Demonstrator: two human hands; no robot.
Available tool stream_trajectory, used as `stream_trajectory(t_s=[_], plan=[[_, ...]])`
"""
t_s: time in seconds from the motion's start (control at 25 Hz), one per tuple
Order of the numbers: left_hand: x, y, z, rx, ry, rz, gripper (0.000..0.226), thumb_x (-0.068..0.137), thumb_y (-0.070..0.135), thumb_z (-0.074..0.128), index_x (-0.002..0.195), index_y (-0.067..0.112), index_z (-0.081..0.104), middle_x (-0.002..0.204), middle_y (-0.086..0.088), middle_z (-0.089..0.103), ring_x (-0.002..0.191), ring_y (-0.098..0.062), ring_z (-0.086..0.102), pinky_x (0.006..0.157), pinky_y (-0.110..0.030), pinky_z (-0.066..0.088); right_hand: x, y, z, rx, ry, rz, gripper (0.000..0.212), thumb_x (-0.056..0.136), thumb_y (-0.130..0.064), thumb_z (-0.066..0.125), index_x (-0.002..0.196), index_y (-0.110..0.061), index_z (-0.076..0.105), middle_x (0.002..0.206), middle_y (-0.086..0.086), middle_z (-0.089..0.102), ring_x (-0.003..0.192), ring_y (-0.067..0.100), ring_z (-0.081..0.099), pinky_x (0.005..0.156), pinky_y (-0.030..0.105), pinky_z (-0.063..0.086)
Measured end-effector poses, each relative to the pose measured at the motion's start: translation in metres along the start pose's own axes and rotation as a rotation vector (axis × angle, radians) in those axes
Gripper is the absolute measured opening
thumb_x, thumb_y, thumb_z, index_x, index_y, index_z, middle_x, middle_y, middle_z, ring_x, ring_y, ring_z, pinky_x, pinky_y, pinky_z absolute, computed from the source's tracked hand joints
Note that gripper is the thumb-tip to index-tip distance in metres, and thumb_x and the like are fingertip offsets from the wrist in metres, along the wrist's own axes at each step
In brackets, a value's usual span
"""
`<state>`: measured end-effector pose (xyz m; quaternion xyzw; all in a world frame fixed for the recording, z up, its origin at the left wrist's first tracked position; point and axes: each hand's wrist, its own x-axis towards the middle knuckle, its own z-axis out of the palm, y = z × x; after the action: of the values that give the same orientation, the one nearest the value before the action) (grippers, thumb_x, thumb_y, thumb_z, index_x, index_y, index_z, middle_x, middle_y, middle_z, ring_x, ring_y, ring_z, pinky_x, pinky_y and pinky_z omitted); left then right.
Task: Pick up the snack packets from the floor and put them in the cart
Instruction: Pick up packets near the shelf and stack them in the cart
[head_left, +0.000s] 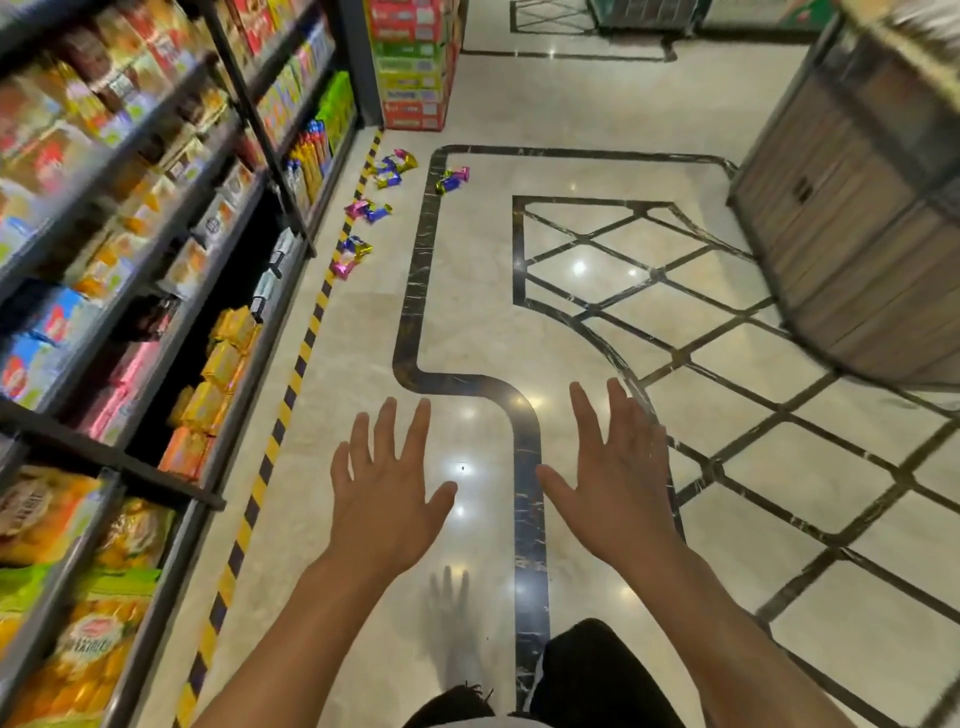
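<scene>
A shop aisle had a glossy cream marble floor with dark inlaid lines forming a curved border and a diamond lattice. Shelves packed with bright boxes and bags ran along the left side, and a yellow and black striped tape lay on the floor at their foot. A wooden counter with a rounded corner stood at the right. Both bare arms reached forward over the floor. The left hand was spread flat, palm down, fingers apart, holding nothing. The right hand was likewise wide open and empty. The snack packets, shiny pink, purple and gold, lay scattered on the floor well ahead of the hands, in small clusters beside the tape near the shelves; one cluster lay on the dark border line a little to the right. A stack of red and green cartons stood beyond them at the shelf end. A dark trouser leg showed at the bottom.
</scene>
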<state>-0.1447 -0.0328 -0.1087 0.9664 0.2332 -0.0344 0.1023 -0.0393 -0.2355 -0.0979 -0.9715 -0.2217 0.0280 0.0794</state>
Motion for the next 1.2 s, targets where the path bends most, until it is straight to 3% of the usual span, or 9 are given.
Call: stream_trajectory(t_s=[0.44,0.6,0.72,0.84,1.04,1.2], plan=[[0.163,0.048,-0.010,0.044,-0.032,-0.132,0.087,0.096,0.064,0.037,0.153,0.036,-0.022,0.166,-0.005,-0.016,0.152,-0.033,-0.013,0.121,-0.051,0.001,0.188,0.051,-0.005,0.074,-0.031,-0.079,0.086,0.092,-0.066,0.038,0.155,-0.032,-0.010,0.164,0.010,-0.011,0.151,0.033,-0.003,0.120,0.055,0.003],[0.228,0.072,-0.017,0.055,0.017,-0.195,0.088,0.095,0.064,0.040,0.155,0.037,-0.018,0.165,-0.005,-0.017,0.152,-0.034,-0.014,0.121,-0.052,0.001,0.267,0.070,-0.012,0.106,-0.008,-0.155,0.085,0.092,-0.062,0.045,0.156,-0.031,-0.002,0.164,0.010,-0.004,0.150,0.035,0.003,0.119,0.056,0.007],[0.272,0.080,-0.020,0.050,0.047,-0.231,0.091,0.092,0.067,0.044,0.154,0.039,-0.017,0.165,-0.004,-0.020,0.151,-0.033,-0.017,0.120,-0.052,-0.002,0.322,0.076,-0.013,0.077,-0.044,-0.190,0.089,0.090,-0.066,0.044,0.156,-0.032,-0.007,0.164,0.009,-0.010,0.151,0.034,-0.003,0.119,0.055,0.003],[0.306,0.079,-0.022,0.059,0.061,-0.243,0.094,0.090,0.067,0.046,0.154,0.040,-0.018,0.165,-0.003,-0.021,0.151,-0.034,-0.018,0.119,-0.052,-0.006,0.364,0.075,-0.012,0.067,-0.058,-0.234,0.092,0.088,-0.069,0.044,0.156,-0.033,-0.008,0.164,0.008,-0.013,0.151,0.033,-0.007,0.120,0.055,0.001],[0.375,0.060,-0.022,0.083,0.093,-0.260,0.092,0.091,0.067,0.044,0.155,0.039,-0.017,0.165,-0.004,-0.020,0.150,-0.035,-0.020,0.117,-0.050,-0.010,0.437,0.054,-0.001,0.017,-0.021,-0.275,0.090,0.084,-0.073,0.040,0.156,-0.033,0.004,0.165,0.009,-0.001,0.151,0.034,0.002,0.120,0.059,0.005],[0.442,0.034,-0.021,0.063,0.101,-0.233,0.091,0.092,0.066,0.042,0.155,0.039,-0.018,0.164,-0.003,-0.023,0.149,-0.032,-0.026,0.115,-0.048,-0.017,0.504,0.030,0.007,-0.045,-0.053,-0.287,0.090,0.083,-0.071,0.038,0.156,-0.035,0.002,0.165,0.009,-0.005,0.151,0.034,0.000,0.119,0.060,0.001]])
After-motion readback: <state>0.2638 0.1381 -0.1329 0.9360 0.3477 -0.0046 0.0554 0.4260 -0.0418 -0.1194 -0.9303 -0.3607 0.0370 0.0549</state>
